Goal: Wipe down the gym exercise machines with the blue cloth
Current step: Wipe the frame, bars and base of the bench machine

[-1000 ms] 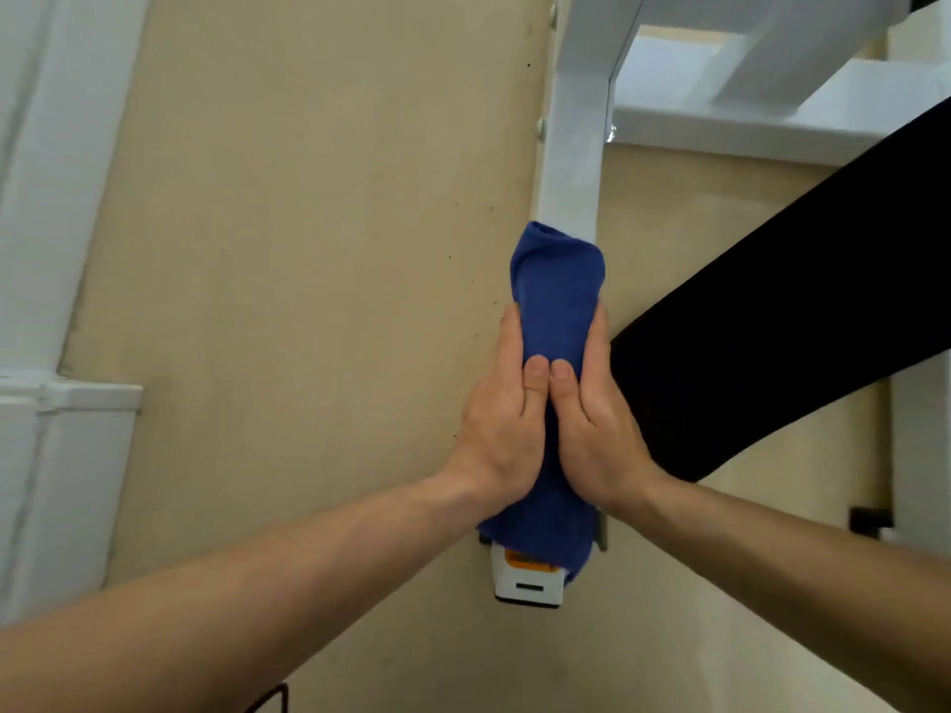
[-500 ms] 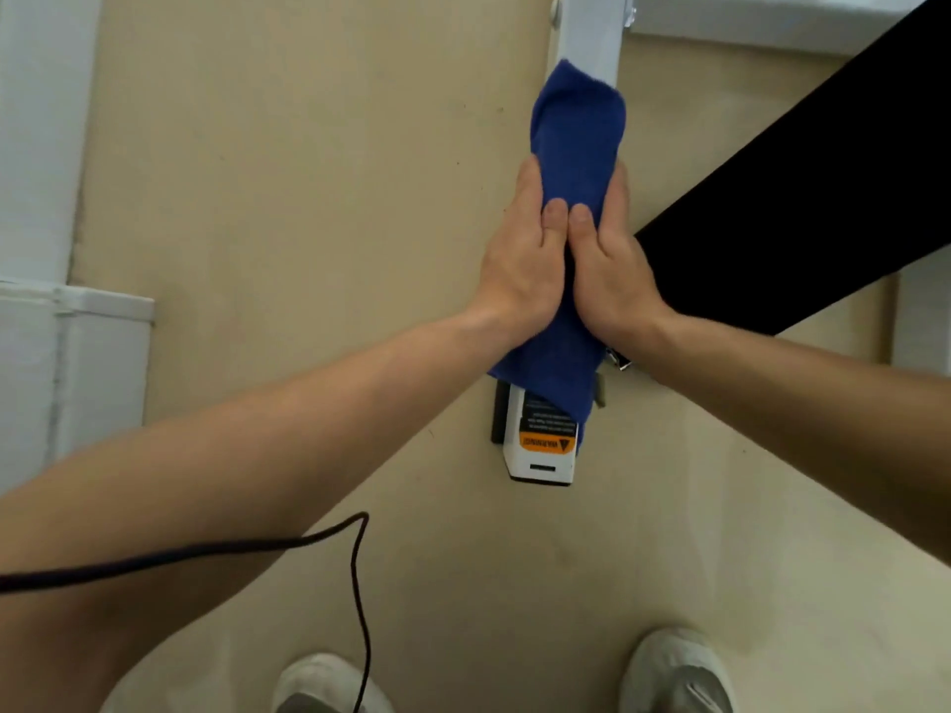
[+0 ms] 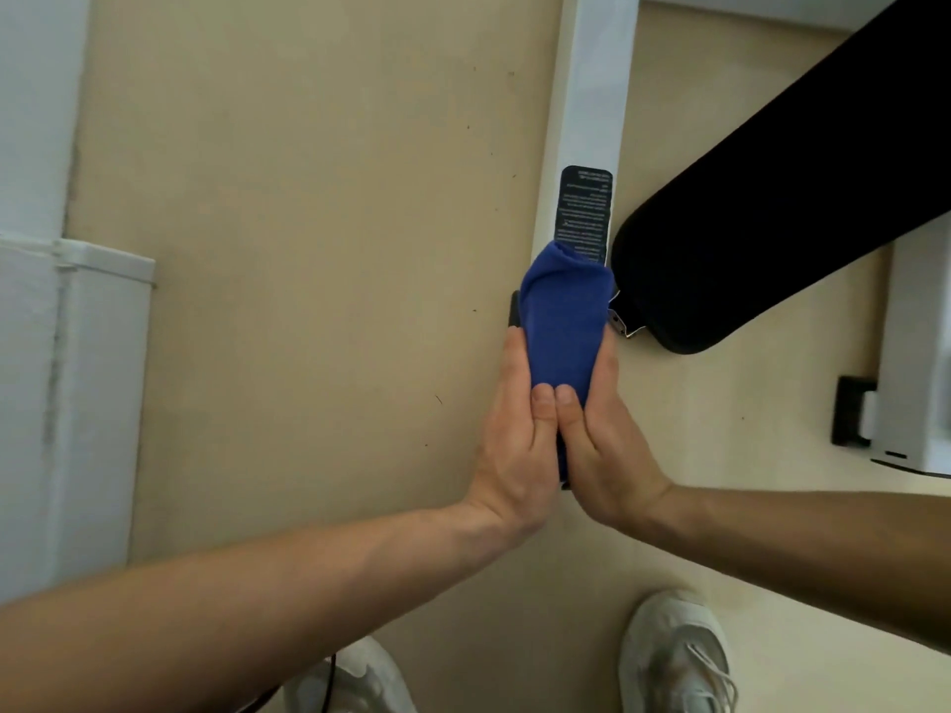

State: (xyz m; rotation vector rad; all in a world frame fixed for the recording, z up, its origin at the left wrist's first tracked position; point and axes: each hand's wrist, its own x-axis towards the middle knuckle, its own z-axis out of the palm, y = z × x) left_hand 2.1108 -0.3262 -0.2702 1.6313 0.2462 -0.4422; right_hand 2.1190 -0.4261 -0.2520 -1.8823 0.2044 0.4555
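- Blue cloth (image 3: 563, 321): dark blue, bunched, wrapped over the front of the machine's white bar (image 3: 592, 95); its top edge overlaps the bottom of the bar's black label (image 3: 585, 208).
- My left grip (image 3: 514, 445) and right grip (image 3: 602, 445) clasp the cloth from either side, thumbs meeting on its front.

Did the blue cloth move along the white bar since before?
Yes. The blue cloth slid down the white bar toward the person's end, and the black label it covered now shows above it.

Speckled beige floor (image 3: 309, 249), pale left sneaker (image 3: 360, 681) and right sneaker (image 3: 674, 656) below, thin black cable (image 3: 329, 681)
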